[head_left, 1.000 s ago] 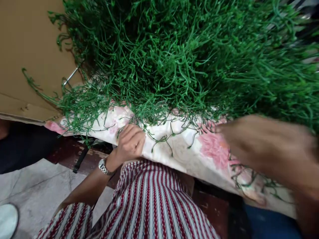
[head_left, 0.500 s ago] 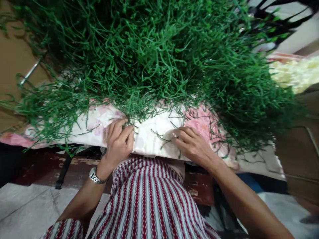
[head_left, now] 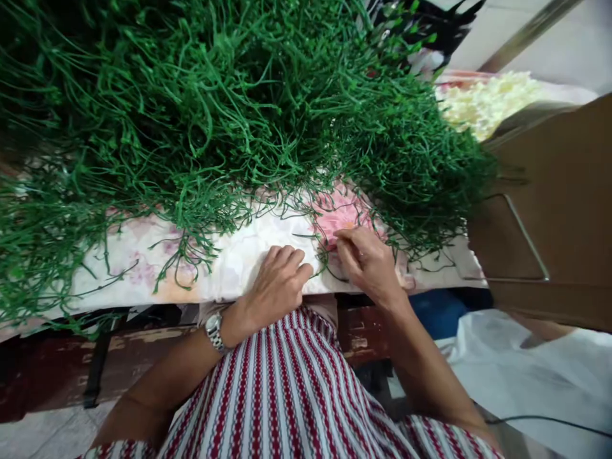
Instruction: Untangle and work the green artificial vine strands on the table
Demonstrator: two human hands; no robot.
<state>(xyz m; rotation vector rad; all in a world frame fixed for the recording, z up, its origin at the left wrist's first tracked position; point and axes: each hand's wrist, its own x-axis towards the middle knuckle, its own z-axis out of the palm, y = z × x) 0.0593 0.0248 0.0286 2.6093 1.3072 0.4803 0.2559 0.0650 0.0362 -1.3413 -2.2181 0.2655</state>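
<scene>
A big heap of thin green artificial stems [head_left: 229, 108] covers the back of a table with a floral cloth [head_left: 239, 255]. My left hand [head_left: 282, 280] rests on the cloth near the front edge, its fingers curled together; what lies under them is hidden. To its right, my right hand [head_left: 366, 258] is raised a little over the pink printed flower [head_left: 335, 213], thumb and forefinger pinched. Whatever is in that pinch is too small to make out. Loose stems lie around both hands, and a small sprig [head_left: 184, 255] sits left of my left hand.
A cardboard box [head_left: 559, 223] stands at the right. Pale yellow flowers [head_left: 492, 99] lie at the back right, near a black object [head_left: 435, 29]. A white plastic bag [head_left: 526, 376] is below the box.
The view has shifted to the right. My left hand has moved right along the cloth, closer to my right hand. My right hand has lifted and turned, with its fingertips over the pink flower.
</scene>
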